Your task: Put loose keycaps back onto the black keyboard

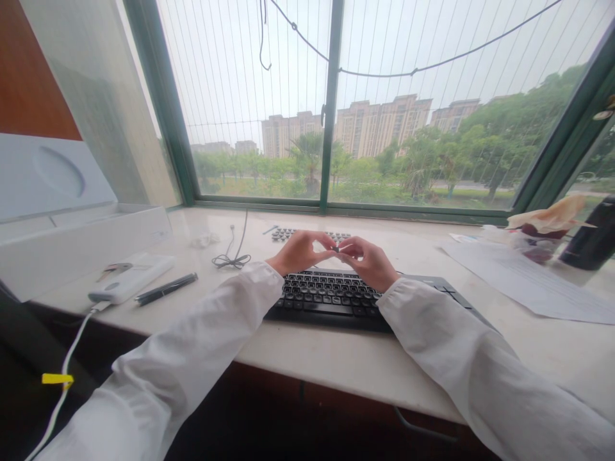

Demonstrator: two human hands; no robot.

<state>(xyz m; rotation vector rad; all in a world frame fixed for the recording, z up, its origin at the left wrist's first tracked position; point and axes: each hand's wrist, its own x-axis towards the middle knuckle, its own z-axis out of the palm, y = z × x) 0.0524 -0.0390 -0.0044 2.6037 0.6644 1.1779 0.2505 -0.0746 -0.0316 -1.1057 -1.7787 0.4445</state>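
We see the black keyboard point(331, 298) nearest on the sill. Above it, left hand point(298, 251) and right hand point(368, 259) meet, fingertips pinching one small dark keycap point(337, 249) between them. Loose keycaps point(293, 234) lie beyond, near the window point(327, 102).

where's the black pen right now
In the head view, the slim black pen lies on the pale stone counter to the left of the black keyboard, right beside the white power bank.
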